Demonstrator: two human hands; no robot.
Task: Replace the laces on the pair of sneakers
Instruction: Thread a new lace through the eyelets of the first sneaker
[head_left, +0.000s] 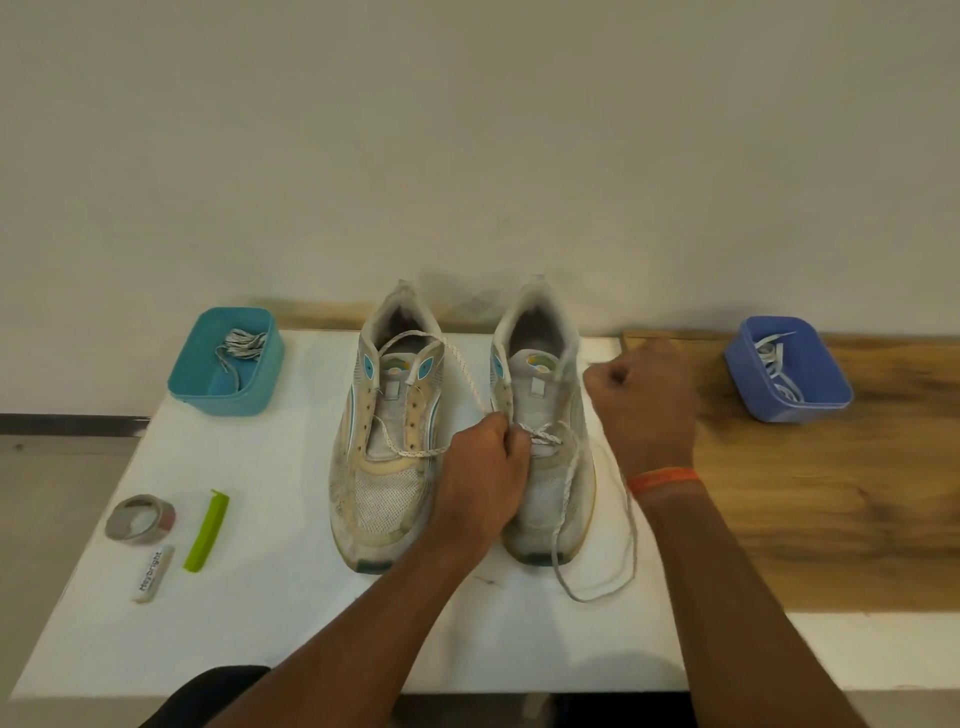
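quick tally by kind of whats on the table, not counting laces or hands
Sneakers: 2, the left sneaker and the right sneaker
Plastic tubs: 2, the teal tub and the blue tub
Tape rolls: 1, the tape roll
Green clips: 1, the green clip
White sticks marked Heybright: 1, the white stick
Total: 7
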